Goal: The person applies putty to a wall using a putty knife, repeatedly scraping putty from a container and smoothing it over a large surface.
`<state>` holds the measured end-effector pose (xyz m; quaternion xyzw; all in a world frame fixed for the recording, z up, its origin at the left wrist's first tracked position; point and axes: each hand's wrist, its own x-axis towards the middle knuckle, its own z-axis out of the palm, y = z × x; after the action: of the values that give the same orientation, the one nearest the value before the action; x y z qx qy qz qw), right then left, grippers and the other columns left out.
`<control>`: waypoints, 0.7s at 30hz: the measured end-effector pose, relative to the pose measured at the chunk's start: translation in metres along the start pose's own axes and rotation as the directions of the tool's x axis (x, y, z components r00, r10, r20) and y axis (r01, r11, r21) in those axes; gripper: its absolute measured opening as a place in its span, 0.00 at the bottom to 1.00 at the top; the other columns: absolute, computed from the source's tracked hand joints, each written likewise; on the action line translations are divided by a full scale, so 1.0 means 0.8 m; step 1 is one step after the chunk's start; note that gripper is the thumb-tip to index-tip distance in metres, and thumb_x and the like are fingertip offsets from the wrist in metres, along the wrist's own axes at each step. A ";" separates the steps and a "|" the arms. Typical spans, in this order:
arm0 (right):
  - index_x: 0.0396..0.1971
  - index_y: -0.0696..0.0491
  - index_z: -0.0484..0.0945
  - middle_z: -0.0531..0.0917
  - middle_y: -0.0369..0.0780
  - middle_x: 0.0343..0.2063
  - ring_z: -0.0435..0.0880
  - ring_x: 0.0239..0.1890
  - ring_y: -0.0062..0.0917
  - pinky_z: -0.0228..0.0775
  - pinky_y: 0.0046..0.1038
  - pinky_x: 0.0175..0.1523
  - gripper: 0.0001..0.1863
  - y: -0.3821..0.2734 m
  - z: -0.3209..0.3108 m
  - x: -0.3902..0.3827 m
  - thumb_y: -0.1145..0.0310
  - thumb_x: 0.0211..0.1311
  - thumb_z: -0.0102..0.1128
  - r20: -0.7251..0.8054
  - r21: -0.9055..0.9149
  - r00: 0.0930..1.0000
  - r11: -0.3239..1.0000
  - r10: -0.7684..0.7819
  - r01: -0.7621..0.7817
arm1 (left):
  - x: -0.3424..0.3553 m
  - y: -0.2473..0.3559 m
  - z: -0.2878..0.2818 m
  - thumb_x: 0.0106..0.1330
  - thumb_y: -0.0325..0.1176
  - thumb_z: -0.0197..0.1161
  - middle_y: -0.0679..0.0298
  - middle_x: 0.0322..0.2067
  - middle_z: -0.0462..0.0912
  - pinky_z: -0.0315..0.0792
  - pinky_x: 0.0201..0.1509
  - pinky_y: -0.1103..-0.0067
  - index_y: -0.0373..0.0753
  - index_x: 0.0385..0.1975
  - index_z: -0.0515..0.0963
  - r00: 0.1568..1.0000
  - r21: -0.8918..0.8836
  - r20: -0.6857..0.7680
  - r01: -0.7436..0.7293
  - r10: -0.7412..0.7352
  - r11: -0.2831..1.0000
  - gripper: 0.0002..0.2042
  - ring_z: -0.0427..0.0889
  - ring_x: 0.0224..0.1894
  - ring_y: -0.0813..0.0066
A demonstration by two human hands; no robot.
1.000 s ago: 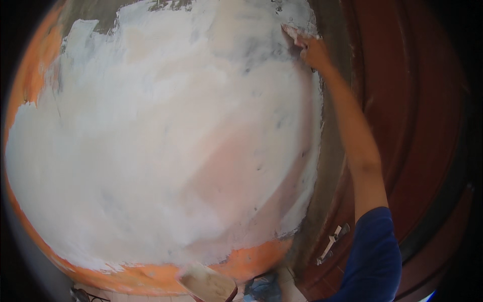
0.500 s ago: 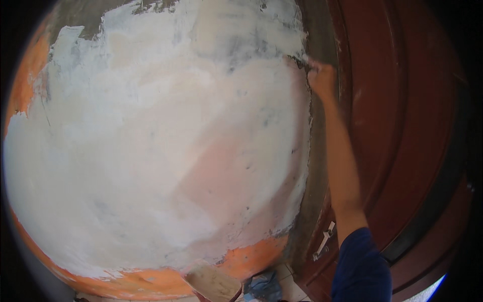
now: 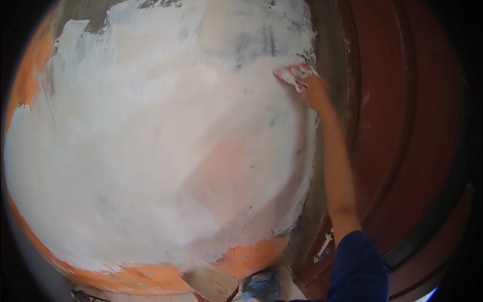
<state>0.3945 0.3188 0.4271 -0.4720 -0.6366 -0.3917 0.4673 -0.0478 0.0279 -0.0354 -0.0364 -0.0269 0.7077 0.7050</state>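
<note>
My right hand [image 3: 314, 90] is closed on a putty knife [image 3: 294, 74], its pink, white-smeared blade at the wall near the right edge of the white coating [image 3: 141, 131]. The forearm reaches up from a dark blue sleeve [image 3: 357, 267]. At the bottom centre is an open container [image 3: 211, 282] with beige-white paste inside; what supports it is out of sight. My left hand is not visible.
Orange wall [image 3: 259, 251] shows around the coating, with a bare grey strip [image 3: 329, 60] along its right. A red-brown door [image 3: 392, 100] with a metal handle [image 3: 324, 244] stands at the right. A bluish bundle [image 3: 261, 287] lies on the tiled floor [image 3: 289, 284].
My right hand has come down from higher on the wall, and the blade has since swung leftward onto the coating. The view has shifted slightly.
</note>
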 end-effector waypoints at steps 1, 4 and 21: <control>0.41 0.45 0.82 0.82 0.44 0.40 0.80 0.40 0.39 0.72 0.34 0.48 0.18 0.011 -0.012 -0.002 0.73 0.47 0.57 -0.022 -0.053 0.998 0.997 -0.058 0.057 | 0.003 -0.004 0.005 0.59 0.50 0.56 0.59 0.58 0.67 0.46 0.66 0.51 0.41 0.59 0.64 0.998 0.068 -0.058 -0.022 0.026 0.997 0.30 0.62 0.62 0.60; 0.41 0.46 0.82 0.83 0.43 0.38 0.81 0.40 0.38 0.72 0.33 0.49 0.20 0.045 -0.046 0.011 0.75 0.44 0.56 -0.189 -0.058 0.973 0.991 -0.130 0.121 | 0.002 -0.017 0.038 0.59 0.50 0.55 0.59 0.58 0.67 0.46 0.66 0.51 0.41 0.58 0.64 0.999 0.126 -0.042 0.000 0.005 0.992 0.30 0.62 0.62 0.61; 0.41 0.51 0.82 0.82 0.49 0.33 0.83 0.34 0.38 0.74 0.31 0.42 0.22 0.040 -0.021 -0.002 0.77 0.40 0.54 -0.114 0.086 0.960 0.966 0.254 -0.245 | 0.003 -0.019 0.055 0.53 0.44 0.64 0.64 0.49 0.75 0.59 0.62 0.58 0.40 0.52 0.69 0.983 0.107 -0.149 -0.089 0.104 0.990 0.27 0.70 0.54 0.68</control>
<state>0.4295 0.3103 0.4314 -0.5064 -0.5552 -0.3352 0.5682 -0.0369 0.0309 0.0101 -0.0571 0.0649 0.7366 0.6708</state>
